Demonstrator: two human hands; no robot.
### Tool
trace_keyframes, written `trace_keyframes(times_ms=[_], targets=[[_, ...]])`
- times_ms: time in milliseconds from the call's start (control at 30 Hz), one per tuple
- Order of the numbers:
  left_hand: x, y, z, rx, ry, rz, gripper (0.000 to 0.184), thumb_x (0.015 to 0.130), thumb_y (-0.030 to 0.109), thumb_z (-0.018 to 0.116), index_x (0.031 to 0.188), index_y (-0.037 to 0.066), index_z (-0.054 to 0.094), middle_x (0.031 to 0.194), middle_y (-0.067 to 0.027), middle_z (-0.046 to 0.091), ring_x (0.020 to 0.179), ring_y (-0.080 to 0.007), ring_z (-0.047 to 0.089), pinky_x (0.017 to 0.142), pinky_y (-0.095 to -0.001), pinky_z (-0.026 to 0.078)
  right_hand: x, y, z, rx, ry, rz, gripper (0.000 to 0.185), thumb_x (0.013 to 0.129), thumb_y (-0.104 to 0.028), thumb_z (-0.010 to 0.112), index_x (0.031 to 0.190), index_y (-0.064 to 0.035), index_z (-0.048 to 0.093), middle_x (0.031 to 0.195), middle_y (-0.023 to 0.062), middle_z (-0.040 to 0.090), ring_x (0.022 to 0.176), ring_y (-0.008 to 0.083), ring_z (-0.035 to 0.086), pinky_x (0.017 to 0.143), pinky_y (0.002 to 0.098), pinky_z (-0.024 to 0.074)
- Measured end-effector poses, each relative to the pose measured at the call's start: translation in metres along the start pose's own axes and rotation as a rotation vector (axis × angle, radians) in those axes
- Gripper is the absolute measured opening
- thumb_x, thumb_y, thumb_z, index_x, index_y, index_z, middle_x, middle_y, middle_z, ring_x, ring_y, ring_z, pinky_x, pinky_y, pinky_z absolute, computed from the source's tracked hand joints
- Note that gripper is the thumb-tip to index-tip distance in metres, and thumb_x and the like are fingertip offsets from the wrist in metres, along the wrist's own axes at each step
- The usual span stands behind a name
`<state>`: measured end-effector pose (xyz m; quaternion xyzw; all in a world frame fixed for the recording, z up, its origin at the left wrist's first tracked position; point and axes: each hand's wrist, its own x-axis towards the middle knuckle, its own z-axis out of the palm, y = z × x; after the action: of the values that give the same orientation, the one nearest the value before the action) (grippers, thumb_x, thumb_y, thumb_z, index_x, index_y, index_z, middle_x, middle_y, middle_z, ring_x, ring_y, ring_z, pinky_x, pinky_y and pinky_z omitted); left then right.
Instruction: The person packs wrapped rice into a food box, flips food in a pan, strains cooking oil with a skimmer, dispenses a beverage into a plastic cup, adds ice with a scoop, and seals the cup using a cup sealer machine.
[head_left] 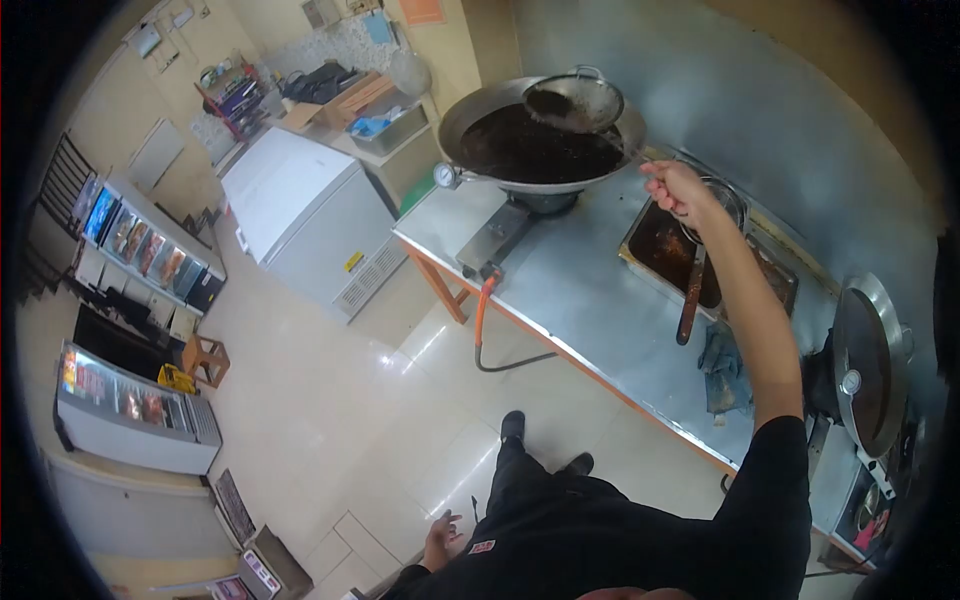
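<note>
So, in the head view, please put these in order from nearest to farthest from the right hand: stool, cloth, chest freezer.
Nearest to the right hand first:
1. Cloth, on the table.
2. Chest freezer, left of the table.
3. Stool, farther left.

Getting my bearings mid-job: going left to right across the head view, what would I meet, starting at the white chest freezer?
White chest freezer, large wok of dark liquid, right hand, blue-grey cloth, second wok.

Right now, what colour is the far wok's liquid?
The liquid looks dark brown in the head view.
</note>
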<state>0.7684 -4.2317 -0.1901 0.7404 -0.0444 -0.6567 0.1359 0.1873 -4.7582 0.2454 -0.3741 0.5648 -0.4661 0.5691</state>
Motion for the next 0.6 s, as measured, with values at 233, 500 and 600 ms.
trace_keyframes(times_ms=[233, 500, 600], targets=[[0.009, -0.018, 0.016, 0.026, -0.109, 0.073, 0.048, 0.099, 0.041, 0.036, 0.119, 0.006, 0.061, 0.071, 0.0004, 0.036, 0.059, -0.0132, 0.035, 0.061, -0.034, 0.052, -0.015, -0.054, 0.008, -0.045, -0.059, -0.199, 0.026, 0.099, -0.015, 0.037, 0.119, -0.0005, 0.046, 0.068, 0.0011, 0.048, 0.047, 0.0045, 0.037, 0.036, 0.0192, 0.0301], [0.05, 0.035, -0.013, -0.001, -0.14, 0.06, 0.037, 0.096, 0.032, 0.04, 0.119, 0.012, 0.062, 0.07, 0.003, 0.031, 0.057, -0.0106, 0.034, 0.063, -0.0385, 0.055, -0.038, -0.011, 0.028, -0.178, -0.035, -0.058, 0.023, 0.097, -0.01, 0.035, 0.114, -0.0013, 0.048, 0.07, 0.0018, 0.051, 0.045, 0.0038, 0.04, 0.033, 0.0192, 0.0265], [0.026, 0.081, -0.027, 0.041, -0.075, 0.146, 0.041, 0.098, 0.036, 0.038, 0.118, 0.009, 0.062, 0.063, 0.0045, 0.027, 0.054, -0.0099, 0.032, 0.064, -0.0371, 0.055, -0.05, -0.033, 0.04, -0.143, 0.046, -0.09, 0.023, 0.098, -0.011, 0.034, 0.113, -0.0014, 0.048, 0.07, 0.0009, 0.051, 0.044, 0.0031, 0.04, 0.032, 0.0172, 0.0262]])
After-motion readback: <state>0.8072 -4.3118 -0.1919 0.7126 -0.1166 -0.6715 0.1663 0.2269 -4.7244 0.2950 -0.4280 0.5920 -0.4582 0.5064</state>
